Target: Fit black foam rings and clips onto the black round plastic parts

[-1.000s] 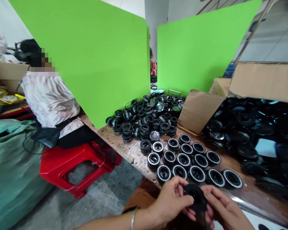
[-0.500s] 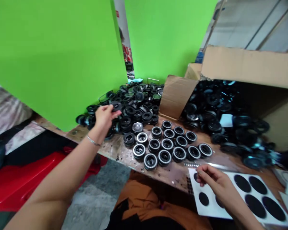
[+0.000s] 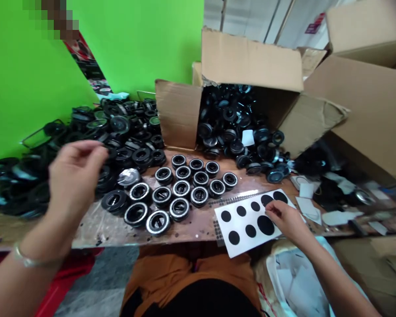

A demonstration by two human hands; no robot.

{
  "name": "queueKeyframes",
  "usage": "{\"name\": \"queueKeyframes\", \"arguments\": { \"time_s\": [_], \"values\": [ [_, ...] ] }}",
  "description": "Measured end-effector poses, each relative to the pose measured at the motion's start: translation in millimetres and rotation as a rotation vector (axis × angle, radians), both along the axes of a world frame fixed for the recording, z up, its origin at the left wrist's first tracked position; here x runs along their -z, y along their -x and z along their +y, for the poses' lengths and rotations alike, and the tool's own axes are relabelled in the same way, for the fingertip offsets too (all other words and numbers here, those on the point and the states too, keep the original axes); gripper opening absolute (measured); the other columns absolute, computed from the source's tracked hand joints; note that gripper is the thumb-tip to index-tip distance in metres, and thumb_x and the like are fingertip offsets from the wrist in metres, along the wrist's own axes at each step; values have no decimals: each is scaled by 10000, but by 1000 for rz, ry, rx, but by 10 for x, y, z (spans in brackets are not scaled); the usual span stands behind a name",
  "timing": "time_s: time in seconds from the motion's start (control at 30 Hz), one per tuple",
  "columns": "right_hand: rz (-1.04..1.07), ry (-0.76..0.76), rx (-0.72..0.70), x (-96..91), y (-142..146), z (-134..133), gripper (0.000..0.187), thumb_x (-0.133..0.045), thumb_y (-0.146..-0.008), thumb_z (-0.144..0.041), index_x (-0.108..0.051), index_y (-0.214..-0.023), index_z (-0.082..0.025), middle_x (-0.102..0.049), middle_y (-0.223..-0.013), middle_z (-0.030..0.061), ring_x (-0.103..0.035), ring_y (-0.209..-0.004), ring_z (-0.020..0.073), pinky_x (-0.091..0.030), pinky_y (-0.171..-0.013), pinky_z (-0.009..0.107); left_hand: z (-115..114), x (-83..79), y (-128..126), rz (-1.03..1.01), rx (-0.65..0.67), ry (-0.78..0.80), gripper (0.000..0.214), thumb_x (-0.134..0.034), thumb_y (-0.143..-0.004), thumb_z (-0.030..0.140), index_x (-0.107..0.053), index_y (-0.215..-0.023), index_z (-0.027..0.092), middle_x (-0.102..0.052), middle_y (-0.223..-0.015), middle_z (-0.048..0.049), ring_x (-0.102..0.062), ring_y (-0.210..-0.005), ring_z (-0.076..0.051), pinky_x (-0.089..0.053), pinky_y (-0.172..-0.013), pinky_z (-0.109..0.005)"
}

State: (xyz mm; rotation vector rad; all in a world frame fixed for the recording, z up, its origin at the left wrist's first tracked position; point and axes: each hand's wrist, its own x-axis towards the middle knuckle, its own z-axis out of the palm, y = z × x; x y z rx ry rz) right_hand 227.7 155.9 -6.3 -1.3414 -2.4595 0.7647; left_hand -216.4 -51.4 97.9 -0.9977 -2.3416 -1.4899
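My left hand [image 3: 77, 176], fingers drawn together in a pinch, hovers in front of a heap of black ring-shaped parts [image 3: 141, 156]. Whatever it may hold is hidden. My right hand [image 3: 285, 218] is closed over a white sheet [image 3: 237, 251] of round black stickers [image 3: 234, 237], its fingertips at the upper right ones; I cannot make out anything between them. Between the hands stand several round black parts with pale rings on top [image 3: 181, 188], grouped upright on the table. A black part without a pale ring [image 3: 114, 201] sits at their left, near a clear-wrapped disc [image 3: 128, 177].
An open cardboard box [image 3: 251, 57] lies on its side behind, with black round parts [image 3: 229, 114] spilling out. Paper scraps [image 3: 308, 209] litter the right side. Below the table's front edge is a bag of white paper [image 3: 300, 281]. A green wall [image 3: 155, 39] rises behind.
My view has swung to the right. My left hand has drawn back from the black ring part it was touching. The right hand now reaches the larger stickers on the sheet.
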Motion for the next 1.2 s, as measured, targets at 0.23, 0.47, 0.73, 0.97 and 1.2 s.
{"name": "queueKeyframes", "arguments": {
  "time_s": [0.23, 0.47, 0.73, 0.97, 1.2],
  "values": [
    [-109, 41, -98, 104, -137, 71, 100, -528, -710, -196, -606, -771, -185, -589, -754, 38, -558, -651, 172, -413, -644, 289, 420, 749, -1981, 104, 1149, 420, 231, -574, -882, 265, -651, -1094, 216, -613, -1258, -70, -474, -1279, -221, -417, -1059, -385],
    [-208, 81, -247, 117, -34, 217, 112, -538, -701, -79, -550, -727, -187, -563, -759, 16, -521, -658, 144, -364, -610, 243, 908, 1320, -2661, 171, 1216, 567, 589, -653, -825, 318, -445, -1362, 193, -399, -1483, -118, -219, -1430, -274, -232, -1167, -489],
    [-324, -90, -431, -18, -13, 121, 128, -493, -812, -72, -537, -755, -178, -547, -850, 51, -511, -717, 157, -359, -624, 253, 920, 1358, -2725, 184, 1171, 564, 653, -669, -814, 317, -396, -1392, 182, -372, -1502, -102, -201, -1436, -265, -179, -1183, -473],
    [-192, 141, -503, -471, -432, -404, 183, -441, -921, -226, -563, -785, -212, -574, -853, 55, -512, -740, 181, -404, -674, 298, 921, 1332, -2722, 81, 1197, 551, 635, -657, -824, 309, -400, -1393, 193, -364, -1504, -119, -186, -1439, -276, -139, -1181, -484],
    [305, 539, -123, -597, -187, -356, 206, -618, -839, -390, -567, -779, -199, -528, -730, 2, -477, -664, 139, -398, -589, 248, 824, 891, -2527, -430, 1240, 448, 666, -794, -640, 462, -543, -1202, 209, -563, -1240, -123, -526, -1159, -286, -450, -930, -393]
  ]
}}
